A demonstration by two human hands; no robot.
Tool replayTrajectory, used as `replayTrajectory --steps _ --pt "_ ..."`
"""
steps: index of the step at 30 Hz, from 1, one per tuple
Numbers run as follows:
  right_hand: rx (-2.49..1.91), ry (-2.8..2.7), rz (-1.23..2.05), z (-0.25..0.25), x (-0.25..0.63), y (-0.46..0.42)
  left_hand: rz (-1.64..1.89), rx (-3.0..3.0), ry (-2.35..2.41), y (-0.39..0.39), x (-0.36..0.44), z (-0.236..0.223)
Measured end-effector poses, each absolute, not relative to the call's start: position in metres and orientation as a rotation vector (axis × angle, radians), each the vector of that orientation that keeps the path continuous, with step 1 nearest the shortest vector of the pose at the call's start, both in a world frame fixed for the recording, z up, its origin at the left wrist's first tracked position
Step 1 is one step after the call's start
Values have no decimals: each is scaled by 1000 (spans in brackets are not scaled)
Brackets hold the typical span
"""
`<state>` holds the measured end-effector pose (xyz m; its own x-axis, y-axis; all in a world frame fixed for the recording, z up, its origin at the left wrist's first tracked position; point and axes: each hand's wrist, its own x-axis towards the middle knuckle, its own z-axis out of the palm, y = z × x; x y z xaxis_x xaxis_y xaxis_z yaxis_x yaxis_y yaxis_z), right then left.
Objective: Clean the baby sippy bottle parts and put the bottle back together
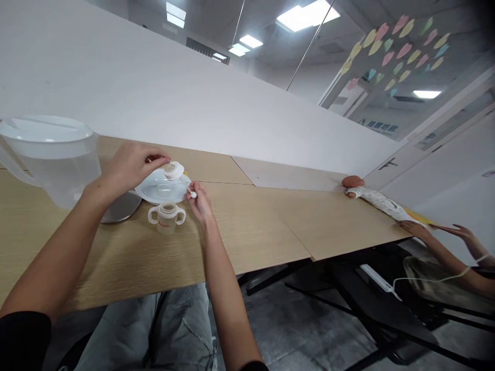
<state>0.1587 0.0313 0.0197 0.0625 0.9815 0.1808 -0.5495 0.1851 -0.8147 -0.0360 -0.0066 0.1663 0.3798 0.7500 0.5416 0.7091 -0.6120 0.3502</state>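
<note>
My left hand (133, 167) is closed on a baby bottle nipple (174, 170) set in a white collar ring, held over a clear shallow bowl (146, 191). My right hand (200, 202) pinches a small white piece with a rounded end (193, 195) by the bowl's right edge; its exact kind is too small to tell. Upright in front of the bowl stands a two-handled baby bottle (166, 220) with red print, its top uncovered. Neither hand touches the bottle.
A lidded clear water pitcher (58, 159) stands at the left, beside a round metal disc (121, 208). Far right, another person's hand (415, 228) rests by a wrapped doll (381, 202). A white power strip (376, 278) lies on a black chair. A white wall (185, 113) runs behind the table.
</note>
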Motion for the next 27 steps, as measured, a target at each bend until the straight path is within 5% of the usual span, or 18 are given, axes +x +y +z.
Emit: replayTrajectory --steps 27 --pt "-674 -781 1069 15 163 35 933 2533 1683 38 -54 146"
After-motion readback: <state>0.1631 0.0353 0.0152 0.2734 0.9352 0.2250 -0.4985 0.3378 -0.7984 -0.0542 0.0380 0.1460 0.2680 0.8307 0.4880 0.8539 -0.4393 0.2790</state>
